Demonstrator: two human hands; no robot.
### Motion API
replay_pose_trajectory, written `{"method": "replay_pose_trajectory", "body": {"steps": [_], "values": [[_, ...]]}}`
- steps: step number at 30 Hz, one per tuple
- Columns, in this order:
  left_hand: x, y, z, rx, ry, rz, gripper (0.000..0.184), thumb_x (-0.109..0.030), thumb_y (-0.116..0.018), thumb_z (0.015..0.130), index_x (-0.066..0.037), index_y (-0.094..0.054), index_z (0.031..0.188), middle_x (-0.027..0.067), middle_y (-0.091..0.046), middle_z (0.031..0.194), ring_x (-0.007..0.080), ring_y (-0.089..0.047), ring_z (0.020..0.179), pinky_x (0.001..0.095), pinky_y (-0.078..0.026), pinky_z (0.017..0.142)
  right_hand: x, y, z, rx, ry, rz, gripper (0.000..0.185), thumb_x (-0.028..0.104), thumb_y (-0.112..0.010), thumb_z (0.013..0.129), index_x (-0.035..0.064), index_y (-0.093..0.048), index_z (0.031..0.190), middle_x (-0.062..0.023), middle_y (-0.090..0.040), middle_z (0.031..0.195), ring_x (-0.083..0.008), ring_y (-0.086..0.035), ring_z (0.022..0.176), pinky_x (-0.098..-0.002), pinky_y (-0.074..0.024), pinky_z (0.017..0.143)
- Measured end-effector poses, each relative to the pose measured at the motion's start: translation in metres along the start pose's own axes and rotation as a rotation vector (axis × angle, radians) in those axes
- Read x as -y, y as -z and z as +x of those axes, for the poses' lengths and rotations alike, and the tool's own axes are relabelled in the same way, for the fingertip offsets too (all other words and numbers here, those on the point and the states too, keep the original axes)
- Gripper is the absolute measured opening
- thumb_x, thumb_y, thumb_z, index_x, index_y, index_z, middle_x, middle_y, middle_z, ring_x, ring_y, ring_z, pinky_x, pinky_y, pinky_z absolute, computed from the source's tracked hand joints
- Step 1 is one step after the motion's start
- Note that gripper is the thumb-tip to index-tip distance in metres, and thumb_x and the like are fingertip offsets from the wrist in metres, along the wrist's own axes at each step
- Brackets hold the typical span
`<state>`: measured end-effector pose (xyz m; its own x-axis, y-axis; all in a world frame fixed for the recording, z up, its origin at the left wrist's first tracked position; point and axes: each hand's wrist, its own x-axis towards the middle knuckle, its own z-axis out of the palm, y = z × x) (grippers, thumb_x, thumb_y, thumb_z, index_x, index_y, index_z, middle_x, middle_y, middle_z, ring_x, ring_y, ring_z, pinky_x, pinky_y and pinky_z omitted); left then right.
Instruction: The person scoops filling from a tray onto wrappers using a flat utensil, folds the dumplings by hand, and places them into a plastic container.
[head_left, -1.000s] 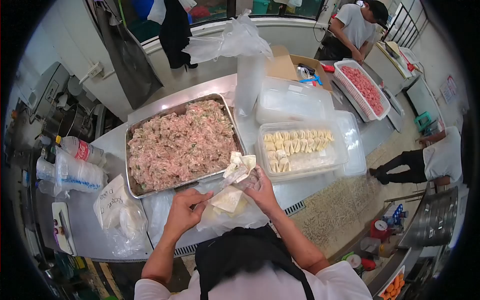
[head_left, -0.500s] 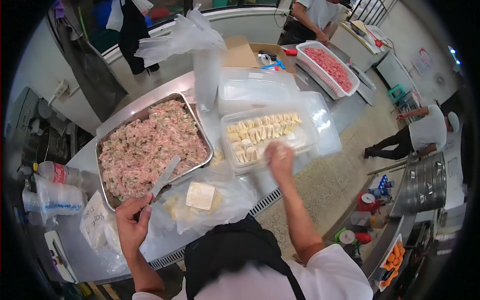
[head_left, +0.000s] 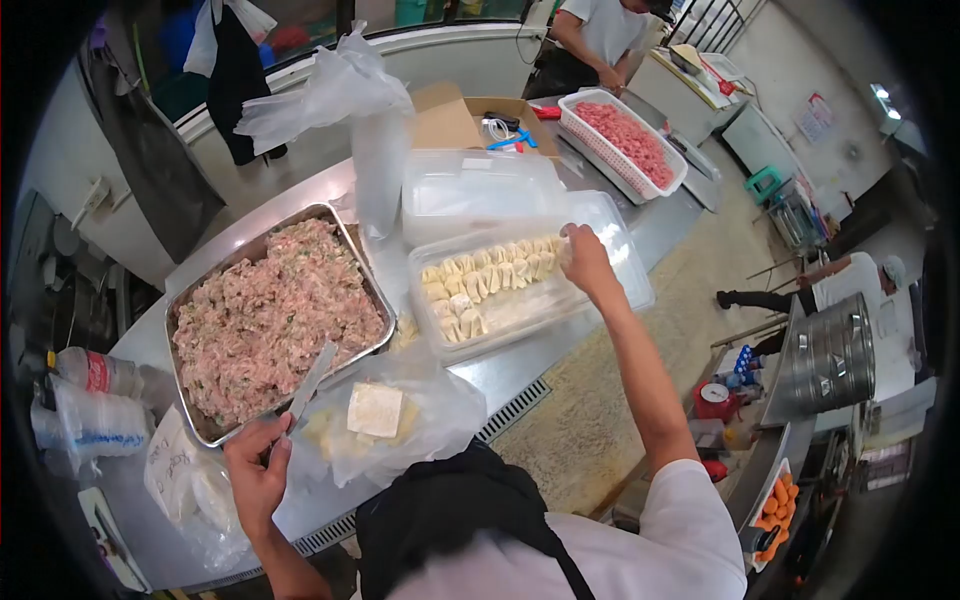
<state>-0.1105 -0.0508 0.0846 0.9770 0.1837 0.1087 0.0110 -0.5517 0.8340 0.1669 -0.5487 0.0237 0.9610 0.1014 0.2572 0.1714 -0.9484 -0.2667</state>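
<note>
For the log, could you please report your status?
Left hand gripping slim silver metal spatula. Right hand at right end of clear rectangular plastic container, beside pale folded dumplings; grip unclear. Nothing visibly blocking.

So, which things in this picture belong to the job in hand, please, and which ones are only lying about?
Probably in use:
flat blade, in the left hand
meat mixture, in the metal tray
square wrappers
folded dumplings, in the clear container by the right hand

Seemingly just around:
cardboard box
red-labelled bottle
carrots
green stool
</note>
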Motion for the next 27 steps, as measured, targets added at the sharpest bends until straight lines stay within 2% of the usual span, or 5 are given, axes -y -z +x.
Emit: {"method": "replay_pose_trajectory", "body": {"steps": [1, 3, 8, 21, 27], "values": [[0.001, 0.0, -0.001, 0.002, 0.025, -0.007, 0.035, 0.007, -0.066, 0.075, 0.002, -0.074, 0.109, 0.0049, -0.059, 0.072, 0.0108, -0.047, 0.063, 0.0254, -0.036, 0.057, 0.0, -0.001, 0.0, -0.025, -0.013, 0.031, 0.037, -0.006, -0.063, 0.072, 0.0035, -0.063, 0.108, -0.0244, -0.064, 0.101, -0.0429, -0.061, 0.098, -0.0493, -0.051, 0.083], [0.006, 0.0, -0.004, -0.012, 0.051, -0.028, 0.035, 0.007, -0.066, 0.076, 0.001, -0.074, 0.109, 0.004, -0.057, 0.071, 0.0103, -0.045, 0.061, 0.0255, -0.034, 0.056, -0.015, -0.008, 0.005, 0.04, 0.018, -0.036, 0.034, -0.004, -0.068, 0.069, 0.0024, -0.066, 0.103, -0.0223, -0.067, 0.096, -0.0415, -0.064, 0.094, -0.0469, -0.0526, 0.081], [0.011, 0.0, -0.006, -0.031, 0.078, -0.044, 0.035, 0.007, -0.066, 0.076, 0.001, -0.074, 0.11, 0.0029, -0.056, 0.07, 0.0089, -0.041, 0.06, 0.0251, -0.032, 0.054, -0.016, -0.006, 0.004, 0.043, -0.023, 0.197, 0.029, 0.004, -0.079, 0.065, 0.0, -0.072, 0.094, -0.0177, -0.073, 0.087, -0.0304, -0.071, 0.08, -0.0361, -0.056, 0.074], [0.023, 0.0, -0.007, -0.012, 0.081, -0.057, 0.039, 0.007, -0.065, 0.076, 0.0, -0.073, 0.113, 0.0014, -0.056, 0.072, 0.0075, -0.04, 0.06, 0.0239, -0.03, 0.053, -0.005, -0.019, -0.007, -0.063, -0.188, 0.079, 0.028, 0.006, -0.083, 0.065, 0.0014, -0.066, 0.087, -0.0174, -0.07, 0.079, -0.0385, -0.067, 0.078, -0.0421, -0.0537, 0.071], [0.041, 0.004, -0.011, -0.027, 0.124, -0.043, 0.038, 0.002, -0.067, 0.078, 0.0, -0.072, 0.116, 0.0004, -0.052, 0.071, 0.0085, -0.04, 0.061, 0.0247, -0.031, 0.054, -0.006, -0.01, -0.011, -0.098, -0.057, -0.042, 0.034, 0.005, -0.084, 0.062, 0.0022, -0.065, 0.09, -0.0168, -0.07, 0.086, -0.0365, -0.068, 0.08, -0.0423, -0.0533, 0.072]]}}
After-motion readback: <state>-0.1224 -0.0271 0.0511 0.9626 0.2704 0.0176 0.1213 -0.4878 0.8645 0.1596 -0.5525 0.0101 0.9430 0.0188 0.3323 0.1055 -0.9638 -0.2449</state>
